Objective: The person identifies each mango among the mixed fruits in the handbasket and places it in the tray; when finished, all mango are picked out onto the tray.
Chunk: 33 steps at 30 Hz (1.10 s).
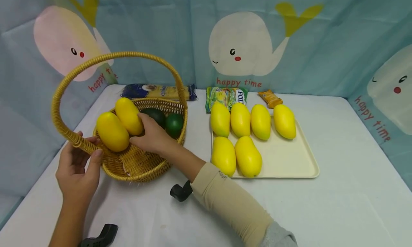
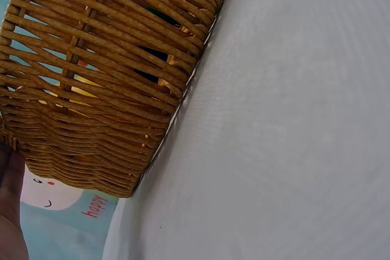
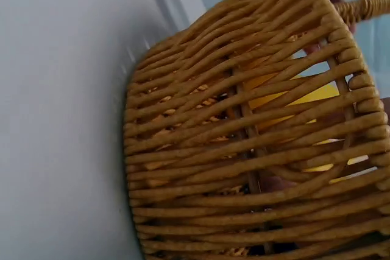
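Note:
A wicker basket (image 1: 141,177) with a tall arched handle stands on the left of the table. At its left side my left hand (image 1: 78,168) grips the rim by the foot of the handle, fingers behind and thumb in front. My right hand (image 1: 152,134) reaches inside and holds a yellow mango (image 1: 128,116) by its right side. Touching that fruit is another mango (image 1: 112,132), leaning at the basket's left wall. Two dark green fruits, one blackish (image 1: 154,115) and one rounder (image 1: 174,124), lie at the back right. In the right wrist view, basket weave (image 3: 244,150) largely hides the right hand.
Right of the basket, a cream tray (image 1: 289,161) carries several mangoes (image 1: 248,156). Behind stand a blue-and-yellow pack (image 1: 154,92), a green Fox's bag (image 1: 226,96) and a small orange packet (image 1: 270,98). A whale-print curtain (image 1: 199,35) closes off the table's back.

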### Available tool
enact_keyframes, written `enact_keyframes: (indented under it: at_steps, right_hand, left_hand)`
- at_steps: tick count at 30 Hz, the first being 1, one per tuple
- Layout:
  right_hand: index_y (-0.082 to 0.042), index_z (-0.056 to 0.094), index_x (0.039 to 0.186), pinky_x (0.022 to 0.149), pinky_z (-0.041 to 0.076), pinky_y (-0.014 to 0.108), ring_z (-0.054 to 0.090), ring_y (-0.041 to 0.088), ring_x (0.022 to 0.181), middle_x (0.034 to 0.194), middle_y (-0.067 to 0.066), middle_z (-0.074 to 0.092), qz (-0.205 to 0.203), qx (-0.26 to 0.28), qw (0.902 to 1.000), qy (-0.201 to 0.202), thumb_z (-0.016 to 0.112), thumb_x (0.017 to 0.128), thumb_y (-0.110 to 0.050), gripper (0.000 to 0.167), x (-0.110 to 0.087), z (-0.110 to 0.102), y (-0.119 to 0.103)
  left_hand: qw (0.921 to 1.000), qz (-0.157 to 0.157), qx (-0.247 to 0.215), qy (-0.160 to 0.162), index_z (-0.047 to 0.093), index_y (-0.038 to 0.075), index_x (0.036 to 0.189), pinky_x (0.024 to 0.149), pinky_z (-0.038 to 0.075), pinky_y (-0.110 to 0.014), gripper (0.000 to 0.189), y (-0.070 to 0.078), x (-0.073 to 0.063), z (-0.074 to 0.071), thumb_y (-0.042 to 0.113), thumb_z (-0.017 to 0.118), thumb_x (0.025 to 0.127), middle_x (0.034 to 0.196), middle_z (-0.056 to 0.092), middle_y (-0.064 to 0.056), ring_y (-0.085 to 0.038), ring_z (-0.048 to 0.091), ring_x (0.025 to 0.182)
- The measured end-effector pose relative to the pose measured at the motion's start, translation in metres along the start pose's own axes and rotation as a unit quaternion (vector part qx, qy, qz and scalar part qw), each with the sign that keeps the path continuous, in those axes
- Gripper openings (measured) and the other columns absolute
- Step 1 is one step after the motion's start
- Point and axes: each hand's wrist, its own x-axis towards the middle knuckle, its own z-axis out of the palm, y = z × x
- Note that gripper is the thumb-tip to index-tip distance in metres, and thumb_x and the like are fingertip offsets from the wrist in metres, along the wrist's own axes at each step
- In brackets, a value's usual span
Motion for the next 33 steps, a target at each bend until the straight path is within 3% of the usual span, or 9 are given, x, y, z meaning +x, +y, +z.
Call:
enact_keyframes:
  at_steps: [5, 9, 11, 13, 17, 21, 27, 29, 33]
  right_hand:
    - [-0.03, 0.024, 0.159, 0.085, 0.055, 0.026, 0.057, 0.009, 0.106, 0.145, -0.007, 0.041, 0.02, 0.054, 0.9983, 0.007, 0.076, 0.088, -0.016, 0.089, 0.012, 0.005, -0.002]
    - [-0.028, 0.037, 0.153, 0.062, 0.06, 0.03, 0.061, 0.014, 0.079, 0.133, -0.002, 0.045, 0.057, 0.119, 0.9911, 0.019, 0.077, 0.086, -0.013, 0.08, 0.015, 0.006, -0.003]
    - [-0.026, 0.041, 0.152, 0.066, 0.059, 0.029, 0.061, 0.014, 0.083, 0.134, -0.002, 0.044, 0.064, 0.086, 0.994, 0.021, 0.077, 0.087, -0.017, 0.075, 0.014, 0.006, -0.002]
    - [-0.027, 0.039, 0.153, 0.074, 0.055, 0.026, 0.058, 0.013, 0.094, 0.142, -0.004, 0.04, 0.056, 0.014, 0.9983, 0.014, 0.076, 0.088, -0.024, 0.074, 0.013, 0.006, -0.001]
    - [-0.04, 0.025, 0.158, 0.089, 0.049, 0.028, 0.049, 0.015, 0.124, 0.162, -0.007, 0.018, 0.022, -0.099, 0.9948, -0.011, 0.071, 0.091, -0.026, 0.083, 0.012, 0.008, -0.001]
    - [-0.053, 0.023, 0.155, 0.094, 0.048, 0.03, 0.035, 0.017, 0.14, 0.167, -0.005, 0.002, 0.021, -0.136, 0.9896, -0.044, 0.071, 0.091, -0.019, 0.087, 0.015, 0.013, -0.004]
    - [-0.05, 0.045, 0.147, 0.078, 0.047, 0.018, 0.032, 0.011, 0.14, 0.167, -0.003, -0.007, 0.036, -0.23, 0.9693, -0.079, 0.074, 0.089, -0.013, 0.075, 0.016, 0.021, -0.008]
    - [-0.05, 0.045, 0.147, 0.075, 0.046, 0.018, 0.037, 0.011, 0.137, 0.167, -0.002, -0.008, 0.036, -0.265, 0.9603, -0.08, 0.076, 0.088, -0.016, 0.074, 0.016, 0.023, -0.008]
    - [-0.054, 0.039, 0.149, 0.069, 0.046, 0.02, 0.054, 0.013, 0.114, 0.167, -0.001, -0.008, 0.039, -0.305, 0.9481, -0.082, 0.077, 0.089, -0.024, 0.077, 0.014, 0.024, -0.008]
  left_hand:
    - [0.9999, -0.01, 0.01, 0.005, 0.049, -0.003, 0.141, 0.102, 0.046, -0.023, 0.054, 0.004, 0.001, 0.0, -0.015, 0.06, 0.09, 0.122, 0.063, -0.018, -0.017, 0.062, 0.114]
    - [0.9998, -0.016, 0.011, 0.008, 0.05, -0.003, 0.141, 0.102, 0.046, -0.022, 0.053, 0.008, 0.001, 0.0, -0.014, 0.06, 0.09, 0.122, 0.064, -0.018, -0.017, 0.062, 0.114]
    - [0.9998, -0.016, 0.01, 0.008, 0.05, -0.003, 0.141, 0.102, 0.046, -0.022, 0.053, 0.007, 0.001, 0.0, -0.014, 0.06, 0.09, 0.122, 0.063, -0.019, -0.017, 0.063, 0.114]
    - [0.9998, -0.015, 0.01, 0.008, 0.05, -0.003, 0.141, 0.102, 0.046, -0.023, 0.054, 0.004, 0.001, 0.0, -0.015, 0.06, 0.09, 0.122, 0.063, -0.02, -0.017, 0.063, 0.114]
    - [0.9999, -0.01, 0.011, 0.008, 0.049, -0.003, 0.142, 0.102, 0.047, -0.023, 0.054, -0.003, 0.0, -0.001, -0.014, 0.061, 0.09, 0.122, 0.063, -0.023, -0.017, 0.063, 0.114]
    - [0.9999, -0.004, 0.009, 0.006, 0.049, -0.004, 0.142, 0.102, 0.047, -0.024, 0.054, -0.005, 0.0, -0.001, -0.013, 0.061, 0.09, 0.122, 0.064, -0.019, -0.019, 0.063, 0.114]
    - [1.0, 0.004, -0.007, 0.002, 0.048, -0.006, 0.141, 0.102, 0.047, -0.024, 0.054, -0.006, 0.0, -0.001, -0.013, 0.062, 0.09, 0.122, 0.065, -0.015, -0.022, 0.062, 0.113]
    - [0.9999, 0.004, -0.01, 0.001, 0.048, -0.006, 0.141, 0.102, 0.047, -0.024, 0.054, -0.006, 0.0, 0.0, -0.014, 0.062, 0.089, 0.122, 0.064, -0.015, -0.022, 0.062, 0.113]
    - [0.9999, 0.005, -0.012, 0.002, 0.048, -0.007, 0.141, 0.102, 0.047, -0.024, 0.054, -0.006, -0.001, 0.001, -0.014, 0.061, 0.089, 0.122, 0.064, -0.016, -0.021, 0.062, 0.113]
